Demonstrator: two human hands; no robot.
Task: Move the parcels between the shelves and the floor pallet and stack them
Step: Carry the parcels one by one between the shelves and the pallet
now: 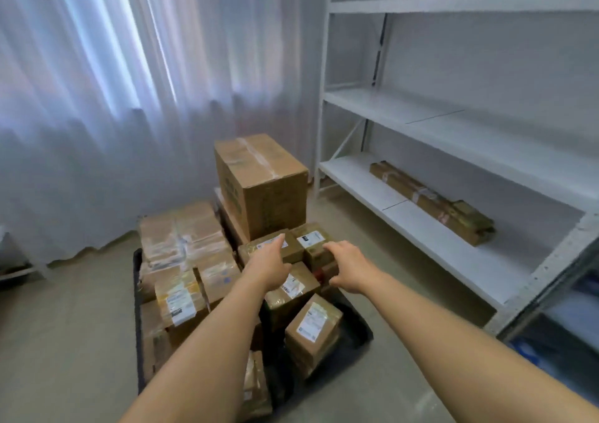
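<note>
left grip released | right grip released | small parcels (white labels unreadable)

Both bare forearms reach forward and slightly downward from the bottom edge of the view, elbows nearly straight and converging toward the middle. The left hand is turned thumb-up, its fingers extended forward and held together, palm facing right. The right hand is palm-down with its fingers curled downward, close beside the left but apart from it
</note>
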